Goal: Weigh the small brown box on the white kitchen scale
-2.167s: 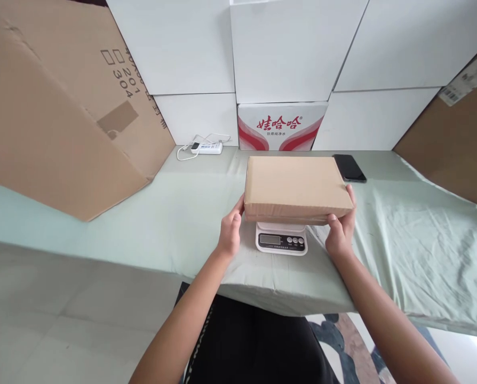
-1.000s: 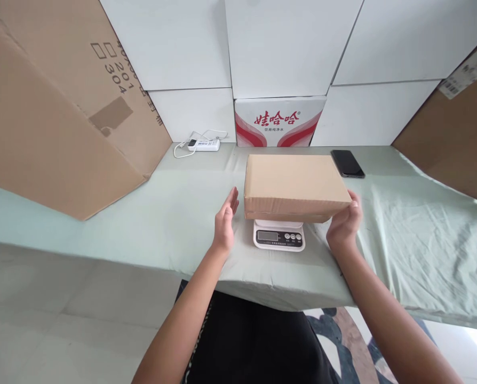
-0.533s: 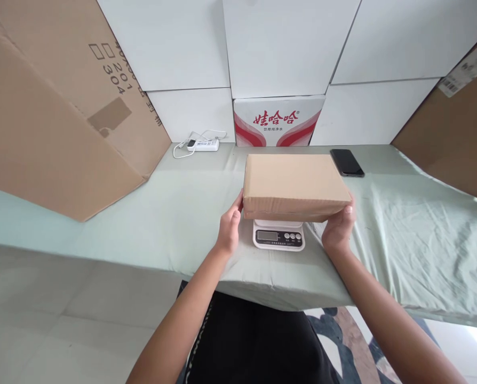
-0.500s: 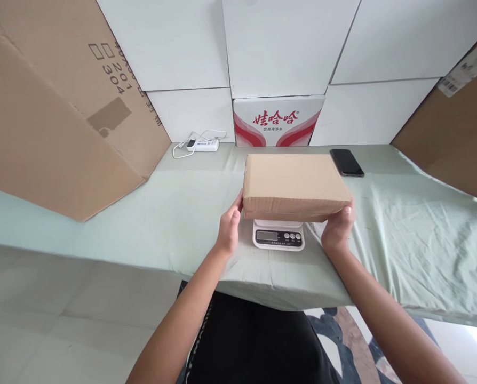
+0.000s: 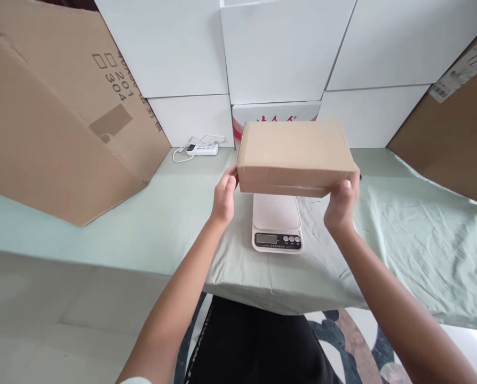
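A: What do the hands do in this moment?

B: The left hand presses flat against the left short side of a brown cardboard box, fingers together and thumb up near the edge. The right hand grips the lower right corner of the box, the thumb on the front face and the other fingers under it. So the box is clamped between both hands.

A: Where is the box?

B: In the centre of the frame, held in the air above the kitchen scale and not touching it. The box is flat and rectangular, of matte corrugated cardboard, with a strip of clear tape along the lower front edge.

A: And the scale?

B: It is white smooth plastic with rounded corners. Its bare weighing plate is visible, and a dark panel with a small display and three round buttons sits at the near side. It stands on the table, which is covered with a pale green cloth, smooth at the left and wrinkled at the right.

A: What is around it?

B: A white power strip with its cord lies at the back, left of centre. A large brown carton leans in the upper left. White boxes are stacked along the wall, and another brown carton with a label fills the upper right.
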The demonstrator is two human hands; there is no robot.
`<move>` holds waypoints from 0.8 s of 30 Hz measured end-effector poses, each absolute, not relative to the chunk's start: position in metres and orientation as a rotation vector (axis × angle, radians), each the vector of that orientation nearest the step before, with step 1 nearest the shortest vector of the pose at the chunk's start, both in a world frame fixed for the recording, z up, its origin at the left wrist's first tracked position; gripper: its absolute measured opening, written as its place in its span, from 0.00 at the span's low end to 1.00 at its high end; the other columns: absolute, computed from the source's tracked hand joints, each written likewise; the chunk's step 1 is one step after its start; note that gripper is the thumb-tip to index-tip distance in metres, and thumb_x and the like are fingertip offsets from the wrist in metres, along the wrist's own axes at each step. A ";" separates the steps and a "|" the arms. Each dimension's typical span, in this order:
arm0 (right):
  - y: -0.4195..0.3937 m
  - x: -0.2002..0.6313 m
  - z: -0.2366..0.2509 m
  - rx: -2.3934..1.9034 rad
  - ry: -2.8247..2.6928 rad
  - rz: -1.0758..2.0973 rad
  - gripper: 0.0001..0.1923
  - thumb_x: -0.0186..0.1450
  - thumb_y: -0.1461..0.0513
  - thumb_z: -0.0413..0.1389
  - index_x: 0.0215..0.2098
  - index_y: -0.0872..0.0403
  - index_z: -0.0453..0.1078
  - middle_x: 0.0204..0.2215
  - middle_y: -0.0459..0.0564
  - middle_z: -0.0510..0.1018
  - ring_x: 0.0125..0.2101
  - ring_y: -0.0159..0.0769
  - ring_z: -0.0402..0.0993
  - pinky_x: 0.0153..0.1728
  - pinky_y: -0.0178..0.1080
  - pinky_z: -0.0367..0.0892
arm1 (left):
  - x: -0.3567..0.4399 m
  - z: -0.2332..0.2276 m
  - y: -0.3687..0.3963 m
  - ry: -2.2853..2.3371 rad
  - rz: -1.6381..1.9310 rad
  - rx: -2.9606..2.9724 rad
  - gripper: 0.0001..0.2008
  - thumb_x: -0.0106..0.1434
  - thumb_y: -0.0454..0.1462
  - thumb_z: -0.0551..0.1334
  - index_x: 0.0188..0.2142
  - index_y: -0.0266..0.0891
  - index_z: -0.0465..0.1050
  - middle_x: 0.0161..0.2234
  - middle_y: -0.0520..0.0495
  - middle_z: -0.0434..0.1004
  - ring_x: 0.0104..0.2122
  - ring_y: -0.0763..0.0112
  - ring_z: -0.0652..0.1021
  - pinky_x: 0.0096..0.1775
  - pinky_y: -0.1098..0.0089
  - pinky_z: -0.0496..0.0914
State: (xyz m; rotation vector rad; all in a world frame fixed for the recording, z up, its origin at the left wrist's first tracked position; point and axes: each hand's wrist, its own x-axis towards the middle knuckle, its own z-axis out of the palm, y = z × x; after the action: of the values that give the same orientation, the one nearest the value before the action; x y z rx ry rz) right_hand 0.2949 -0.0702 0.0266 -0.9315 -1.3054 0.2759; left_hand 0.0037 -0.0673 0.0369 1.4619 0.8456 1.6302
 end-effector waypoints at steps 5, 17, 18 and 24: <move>-0.013 0.287 0.023 -0.913 -1.273 0.312 0.42 0.68 0.30 0.53 0.68 0.44 0.71 0.65 0.57 0.78 0.69 0.61 0.71 0.77 0.69 0.59 | 0.019 0.013 -0.008 0.898 1.669 1.379 0.35 0.71 0.68 0.59 0.59 0.44 0.79 0.65 0.37 0.83 0.71 0.46 0.78 0.72 0.49 0.72; 0.006 0.286 -0.026 -1.007 -1.214 0.472 0.37 0.68 0.34 0.56 0.65 0.44 0.70 0.64 0.56 0.77 0.70 0.57 0.71 0.78 0.66 0.59 | 0.027 -0.023 0.003 1.032 1.536 1.228 0.31 0.75 0.62 0.58 0.61 0.43 0.77 0.68 0.37 0.82 0.71 0.49 0.79 0.72 0.51 0.72; 0.006 0.285 -0.026 -1.015 -1.213 0.476 0.36 0.69 0.34 0.56 0.65 0.44 0.70 0.64 0.56 0.78 0.70 0.57 0.71 0.78 0.65 0.60 | 0.027 -0.023 0.003 1.043 1.534 1.221 0.31 0.75 0.62 0.58 0.61 0.42 0.77 0.68 0.36 0.82 0.71 0.49 0.79 0.72 0.51 0.71; 0.007 0.282 -0.024 -1.047 -1.188 0.514 0.36 0.67 0.34 0.57 0.62 0.46 0.71 0.62 0.55 0.78 0.69 0.57 0.71 0.78 0.65 0.60 | 0.027 -0.024 0.002 1.091 1.504 1.172 0.30 0.76 0.62 0.58 0.61 0.43 0.78 0.67 0.38 0.83 0.70 0.49 0.80 0.72 0.51 0.72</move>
State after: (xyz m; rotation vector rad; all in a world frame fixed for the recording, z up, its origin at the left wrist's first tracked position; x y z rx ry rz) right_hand 0.2820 0.0066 -0.0243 -1.0474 -1.1878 0.5142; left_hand 0.0267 0.0024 -0.0237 1.1716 1.0912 1.5044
